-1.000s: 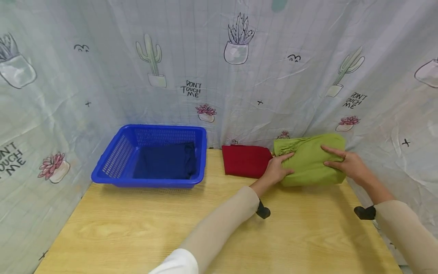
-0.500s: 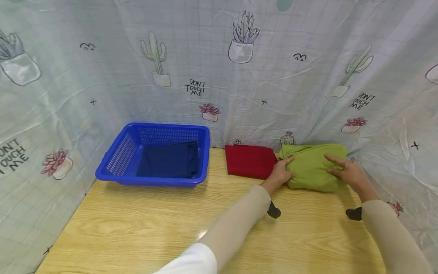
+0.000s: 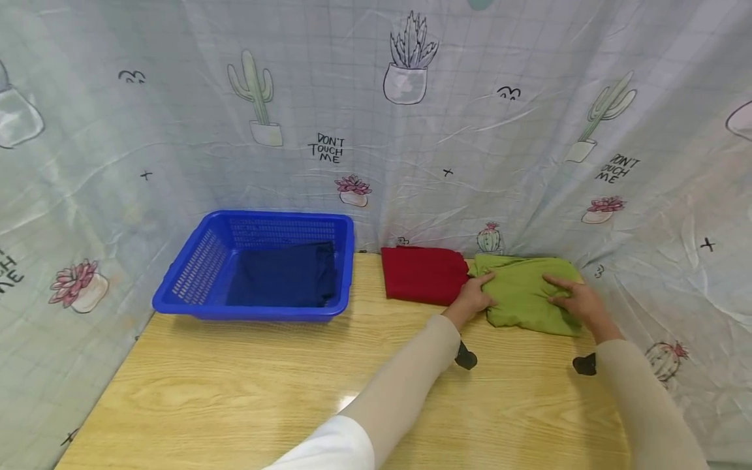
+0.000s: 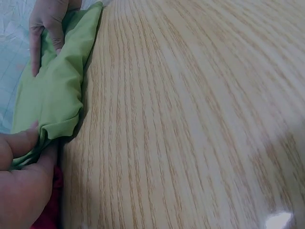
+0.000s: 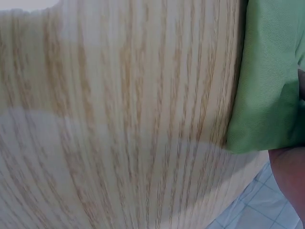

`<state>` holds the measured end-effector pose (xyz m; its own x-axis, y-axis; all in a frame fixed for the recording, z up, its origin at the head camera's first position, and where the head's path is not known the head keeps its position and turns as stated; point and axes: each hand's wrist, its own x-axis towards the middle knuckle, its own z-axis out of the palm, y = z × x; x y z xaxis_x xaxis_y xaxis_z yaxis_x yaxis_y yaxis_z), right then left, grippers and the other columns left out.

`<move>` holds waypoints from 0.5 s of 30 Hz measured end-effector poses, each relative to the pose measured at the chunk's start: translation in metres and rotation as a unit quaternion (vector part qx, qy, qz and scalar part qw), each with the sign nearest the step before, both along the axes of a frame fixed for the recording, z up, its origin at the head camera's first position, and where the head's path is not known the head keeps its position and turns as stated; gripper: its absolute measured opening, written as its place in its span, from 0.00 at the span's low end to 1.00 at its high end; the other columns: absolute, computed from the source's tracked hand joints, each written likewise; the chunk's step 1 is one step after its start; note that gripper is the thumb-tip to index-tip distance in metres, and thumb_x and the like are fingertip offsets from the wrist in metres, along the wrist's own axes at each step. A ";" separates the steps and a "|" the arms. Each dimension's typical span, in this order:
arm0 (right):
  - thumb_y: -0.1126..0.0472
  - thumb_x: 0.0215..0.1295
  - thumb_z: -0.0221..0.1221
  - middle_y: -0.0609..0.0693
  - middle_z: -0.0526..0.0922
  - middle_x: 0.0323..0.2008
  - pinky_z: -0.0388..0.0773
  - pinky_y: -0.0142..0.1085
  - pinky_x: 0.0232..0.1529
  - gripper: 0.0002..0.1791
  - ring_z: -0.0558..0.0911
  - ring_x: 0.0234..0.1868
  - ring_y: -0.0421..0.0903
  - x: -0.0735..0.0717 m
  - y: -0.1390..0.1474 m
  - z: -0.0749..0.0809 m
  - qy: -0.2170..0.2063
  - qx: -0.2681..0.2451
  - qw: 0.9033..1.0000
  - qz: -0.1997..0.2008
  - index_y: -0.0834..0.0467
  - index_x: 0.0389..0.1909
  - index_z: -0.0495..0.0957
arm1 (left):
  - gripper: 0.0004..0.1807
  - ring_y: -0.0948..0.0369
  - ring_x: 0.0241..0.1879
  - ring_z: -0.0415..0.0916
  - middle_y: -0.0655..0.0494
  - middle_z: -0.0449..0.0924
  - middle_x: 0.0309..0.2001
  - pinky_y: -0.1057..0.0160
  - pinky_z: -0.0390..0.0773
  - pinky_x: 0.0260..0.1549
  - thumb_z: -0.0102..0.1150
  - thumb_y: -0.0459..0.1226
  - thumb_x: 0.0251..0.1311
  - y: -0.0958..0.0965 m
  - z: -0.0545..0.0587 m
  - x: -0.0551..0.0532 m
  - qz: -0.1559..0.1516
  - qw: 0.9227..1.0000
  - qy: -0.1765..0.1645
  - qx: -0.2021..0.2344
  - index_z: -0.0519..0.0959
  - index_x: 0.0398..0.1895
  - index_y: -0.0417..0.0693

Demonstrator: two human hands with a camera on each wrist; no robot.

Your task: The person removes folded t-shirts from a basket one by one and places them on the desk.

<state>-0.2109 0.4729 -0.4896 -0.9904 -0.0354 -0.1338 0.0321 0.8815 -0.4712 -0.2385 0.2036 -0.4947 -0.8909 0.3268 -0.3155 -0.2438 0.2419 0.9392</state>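
A folded green cloth point(image 3: 523, 294) lies at the back right of the table, low against the curtain. Its left end is held by my left hand point(image 3: 472, 297), with the edge between thumb and finger in the left wrist view. At the other end my right hand point(image 3: 578, 303) grips the cloth, thumb and forefinger showing on top; its other fingers are hidden. In the right wrist view the green cloth point(image 5: 267, 86) covers most of that hand. A folded red cloth point(image 3: 423, 274) lies just left of my left hand, close to the green one.
On the left of the wooden table point(image 3: 247, 391) stands a blue plastic basket point(image 3: 252, 312) with perforated sides. Inside it lies a folded dark blue cloth point(image 3: 282, 274). A printed curtain point(image 3: 411, 163) encloses the back and sides.
The green cloth was raised and tilted a second ago; it has come down flat on the table. Both hands came down with it, the right one moving slightly inward.
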 end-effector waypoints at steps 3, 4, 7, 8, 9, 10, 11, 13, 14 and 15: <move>0.56 0.73 0.62 0.79 0.57 0.70 0.57 0.72 0.63 0.36 0.56 0.68 0.80 -0.003 -0.001 0.000 -0.014 -0.010 1.000 -0.012 0.58 0.77 0.61 | 0.37 0.57 0.68 0.68 0.55 0.66 0.74 0.66 0.76 0.41 0.65 0.21 0.60 0.000 -0.002 -0.001 0.021 1.000 0.006 -0.005 0.76 0.70 0.62; 0.55 0.73 0.62 0.79 0.57 0.70 0.57 0.71 0.63 0.36 0.56 0.69 0.80 -0.004 -0.001 0.000 -0.015 -0.011 1.000 -0.013 0.58 0.77 0.61 | 0.36 0.57 0.70 0.66 0.55 0.67 0.73 0.66 0.77 0.45 0.65 0.22 0.61 0.001 -0.003 -0.002 0.028 1.000 0.009 -0.008 0.77 0.69 0.63; 0.57 0.73 0.62 0.80 0.57 0.69 0.57 0.71 0.63 0.35 0.56 0.68 0.80 -0.009 -0.002 0.001 -0.007 -0.008 1.000 -0.011 0.60 0.76 0.62 | 0.34 0.57 0.73 0.63 0.56 0.68 0.73 0.62 0.77 0.57 0.65 0.25 0.62 0.003 -0.003 -0.002 0.042 0.999 0.025 -0.019 0.77 0.68 0.64; 0.58 0.73 0.62 0.81 0.57 0.69 0.57 0.71 0.64 0.35 0.56 0.68 0.80 -0.011 -0.002 0.001 -0.005 -0.008 1.000 -0.011 0.61 0.76 0.62 | 0.34 0.56 0.73 0.62 0.55 0.68 0.73 0.60 0.76 0.58 0.66 0.25 0.62 0.003 -0.003 -0.002 0.044 0.998 0.031 -0.018 0.77 0.68 0.63; 0.59 0.72 0.62 0.81 0.58 0.68 0.57 0.71 0.63 0.34 0.57 0.68 0.81 -0.012 -0.002 0.002 0.000 -0.005 1.000 -0.011 0.61 0.75 0.62 | 0.34 0.56 0.74 0.61 0.55 0.68 0.73 0.60 0.76 0.59 0.65 0.25 0.63 0.003 -0.002 -0.001 0.043 0.998 0.033 -0.016 0.77 0.69 0.63; 0.60 0.72 0.62 0.82 0.58 0.68 0.57 0.71 0.63 0.34 0.57 0.67 0.81 -0.013 -0.002 0.003 0.001 -0.002 1.000 -0.012 0.62 0.75 0.63 | 0.34 0.55 0.73 0.62 0.54 0.67 0.73 0.60 0.76 0.58 0.65 0.25 0.63 0.003 -0.001 -0.001 0.041 0.999 0.031 -0.011 0.76 0.70 0.62; 0.61 0.72 0.62 0.82 0.58 0.68 0.57 0.71 0.64 0.34 0.57 0.67 0.81 -0.013 -0.002 0.003 0.000 -0.002 1.000 -0.013 0.63 0.75 0.63 | 0.34 0.55 0.73 0.62 0.53 0.67 0.74 0.60 0.77 0.56 0.65 0.25 0.64 0.003 0.000 0.001 0.038 0.999 0.028 -0.005 0.75 0.71 0.61; 0.62 0.71 0.62 0.83 0.57 0.68 0.57 0.71 0.64 0.34 0.56 0.67 0.81 -0.013 -0.002 0.004 -0.006 -0.002 1.000 -0.016 0.63 0.75 0.62 | 0.35 0.55 0.73 0.62 0.53 0.65 0.75 0.63 0.77 0.47 0.64 0.24 0.64 0.004 0.003 0.003 0.039 0.999 0.005 0.018 0.73 0.72 0.60; 0.63 0.71 0.62 0.83 0.57 0.68 0.57 0.71 0.64 0.34 0.56 0.67 0.81 -0.013 -0.002 0.004 -0.007 -0.002 1.000 -0.018 0.64 0.74 0.63 | 0.36 0.56 0.72 0.63 0.52 0.64 0.75 0.63 0.75 0.43 0.63 0.23 0.64 0.004 0.005 0.004 0.041 0.999 -0.008 0.032 0.73 0.73 0.59; 0.63 0.71 0.62 0.82 0.57 0.68 0.57 0.71 0.64 0.34 0.56 0.67 0.81 -0.012 -0.002 0.004 -0.009 -0.002 1.000 -0.019 0.64 0.74 0.63 | 0.37 0.57 0.66 0.68 0.52 0.63 0.76 0.63 0.72 0.39 0.62 0.22 0.64 0.005 0.007 0.005 0.043 0.998 -0.021 0.045 0.72 0.73 0.58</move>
